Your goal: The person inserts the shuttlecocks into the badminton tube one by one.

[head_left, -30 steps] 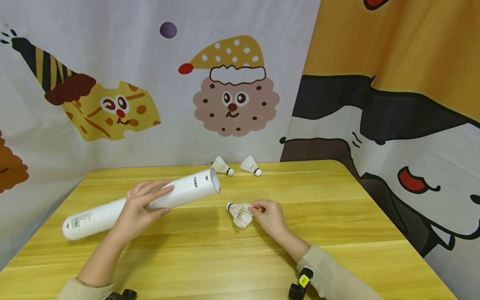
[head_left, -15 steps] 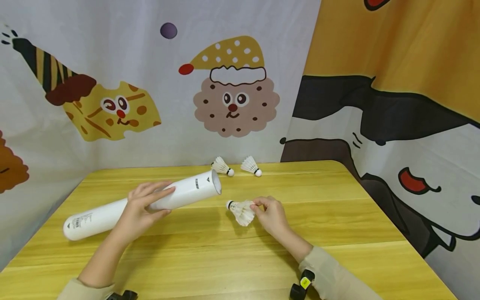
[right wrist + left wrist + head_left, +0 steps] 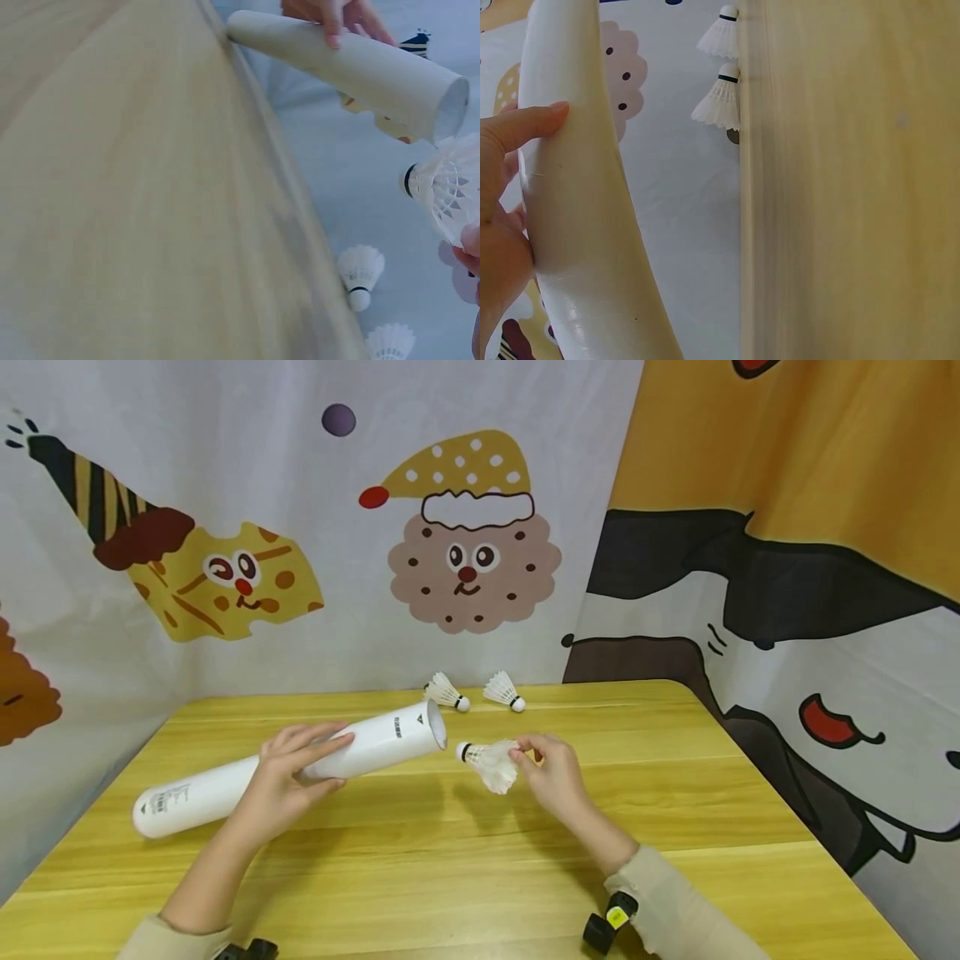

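Note:
A long white tube (image 3: 382, 742) slants up to the right, its near-left end low by the table and its open end raised. My left hand (image 3: 281, 777) grips it around the middle, thumb on one side and fingers on the other. Between thumb and fingertips my right hand (image 3: 551, 777) pinches a white feathered shuttlecock (image 3: 491, 764) by its skirt rim. The shuttlecock hangs above the table, cork pointing left, just right of the tube's mouth and apart from it. In the right wrist view the tube's mouth (image 3: 452, 109) shows a pale inner wall; deeper inside is hidden.
Two more shuttlecocks, one left (image 3: 447, 692) and one right (image 3: 505, 691), lie at the back edge of the wooden table (image 3: 420, 877). Behind them hangs a cartoon-printed curtain (image 3: 285, 468). A black wrist camera (image 3: 611, 922) sits on the right sleeve.
My right hand has lifted the shuttlecock higher off the table, up toward the level of the tube's mouth. The left hand and tube have shifted very slightly right.

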`<state>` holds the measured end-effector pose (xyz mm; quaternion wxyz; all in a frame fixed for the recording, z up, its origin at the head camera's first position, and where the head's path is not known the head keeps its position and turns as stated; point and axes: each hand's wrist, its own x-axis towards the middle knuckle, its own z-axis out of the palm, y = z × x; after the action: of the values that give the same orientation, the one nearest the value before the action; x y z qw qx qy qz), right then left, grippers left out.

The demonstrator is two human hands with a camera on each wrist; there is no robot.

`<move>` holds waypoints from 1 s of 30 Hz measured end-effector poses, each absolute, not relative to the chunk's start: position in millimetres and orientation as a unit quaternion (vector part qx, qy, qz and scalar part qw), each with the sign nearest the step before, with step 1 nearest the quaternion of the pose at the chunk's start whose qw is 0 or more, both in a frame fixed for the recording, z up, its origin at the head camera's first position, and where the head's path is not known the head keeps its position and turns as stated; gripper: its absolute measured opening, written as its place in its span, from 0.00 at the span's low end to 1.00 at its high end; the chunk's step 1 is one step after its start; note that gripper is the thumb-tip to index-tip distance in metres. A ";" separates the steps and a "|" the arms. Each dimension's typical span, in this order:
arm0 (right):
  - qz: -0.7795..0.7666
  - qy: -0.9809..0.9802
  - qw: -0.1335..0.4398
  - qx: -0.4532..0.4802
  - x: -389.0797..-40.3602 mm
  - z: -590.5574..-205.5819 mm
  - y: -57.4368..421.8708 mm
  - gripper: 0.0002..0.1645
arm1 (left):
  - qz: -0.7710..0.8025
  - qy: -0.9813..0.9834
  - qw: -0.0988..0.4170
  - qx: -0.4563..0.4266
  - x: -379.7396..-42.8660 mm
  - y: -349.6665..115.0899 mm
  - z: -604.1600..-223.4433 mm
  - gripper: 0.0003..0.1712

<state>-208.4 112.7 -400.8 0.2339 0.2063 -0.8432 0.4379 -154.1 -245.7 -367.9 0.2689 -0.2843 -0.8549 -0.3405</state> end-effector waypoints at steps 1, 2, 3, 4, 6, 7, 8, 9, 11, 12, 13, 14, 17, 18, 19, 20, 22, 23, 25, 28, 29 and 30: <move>0.442 -0.843 0.230 0.204 -209.0 -398.6 113.4 0.03 | -0.340 -0.855 0.269 -0.285 -154.3 -245.6 -367.9 0.41; 0.446 -0.842 0.226 0.202 -209.4 -396.2 114.0 0.03 | -0.340 -0.855 0.269 -0.286 -154.5 -245.5 -367.9 0.41; 0.449 -0.842 0.223 0.201 -210.1 -394.4 114.7 0.02 | -0.340 -0.855 0.268 -0.287 -154.7 -245.5 -368.0 0.41; 0.452 -0.841 0.219 0.200 -210.5 -392.2 115.2 0.02 | -0.339 -0.854 0.268 -0.288 -154.8 -245.4 -367.9 0.40; 0.457 -0.840 0.215 0.200 -211.2 -388.3 115.8 0.02 | -0.340 -0.854 0.268 -0.290 -154.9 -245.3 -367.9 0.41; 0.458 -0.839 0.215 0.202 -211.4 -386.5 115.9 0.03 | -0.340 -0.853 0.268 -0.291 -155.0 -245.2 -368.0 0.41; 0.458 -0.837 0.217 0.204 -211.6 -384.8 115.8 0.03 | -0.339 -0.853 0.268 -0.292 -155.1 -245.1 -368.0 0.41; 0.459 -0.836 0.219 0.207 -211.7 -383.3 115.7 0.03 | -0.339 -0.853 0.268 -0.293 -155.0 -245.1 -368.0 0.41; 0.460 -0.832 0.225 0.212 -211.9 -380.5 115.2 0.03 | -0.340 -0.852 0.268 -0.295 -154.9 -244.9 -367.9 0.41; 0.461 -0.830 0.227 0.215 -212.0 -379.0 114.8 0.04 | -0.340 -0.852 0.267 -0.296 -154.8 -244.8 -367.9 0.41; 0.462 -0.829 0.229 0.216 -212.2 -378.0 114.5 0.04 | -0.341 -0.851 0.266 -0.297 -154.6 -244.7 -367.8 0.41; 0.464 -0.827 0.231 0.217 -212.3 -376.9 114.1 0.04 | -0.341 -0.851 0.266 -0.298 -154.4 -244.5 -367.7 0.40; 0.470 -0.822 0.236 0.220 -213.5 -373.2 112.4 0.03 | -0.343 -0.851 0.263 -0.299 -154.2 -244.0 -368.0 0.41; 0.470 -0.821 0.237 0.221 -213.8 -371.8 111.7 0.02 | -0.343 -0.851 0.263 -0.299 -154.1 -243.9 -368.2 0.41; 0.471 -0.820 0.238 0.223 -214.3 -370.4 110.9 0.02 | -0.343 -0.851 0.263 -0.299 -154.1 -243.7 -368.4 0.41; 0.472 -0.818 0.238 0.224 -214.8 -368.9 110.1 0.03 | -0.343 -0.851 0.262 -0.299 -154.1 -243.6 -368.5 0.41; 0.473 -0.818 0.238 0.226 -215.7 -365.4 108.3 0.04 | -0.345 -0.851 0.261 -0.299 -154.2 -243.4 -368.7 0.41; 0.472 -0.818 0.238 0.227 -216.1 -363.7 107.4 0.05 | -0.345 -0.850 0.260 -0.300 -154.4 -243.2 -368.8 0.41; 0.474 -0.816 0.238 0.229 -216.8 -360.2 105.3 0.04 | -0.347 -0.850 0.259 -0.300 -154.7 -242.9 -369.0 0.41; 0.476 -0.815 0.235 0.233 -216.9 -354.9 101.1 0.02 | -0.351 -0.849 0.256 -0.300 -154.9 -242.4 -369.2 0.40; 0.479 -0.814 0.232 0.234 -217.1 -353.3 99.4 0.02 | -0.352 -0.849 0.256 -0.300 -154.9 -242.2 -369.3 0.40; 0.481 -0.813 0.229 0.235 -217.1 -352.0 97.6 0.02 | -0.352 -0.849 0.255 -0.300 -154.7 -242.0 -369.2 0.40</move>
<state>-217.1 97.6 -352.0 0.2289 0.2348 -0.8131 0.4809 -154.7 -242.0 -369.2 0.2553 -0.3002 -0.8490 -0.3520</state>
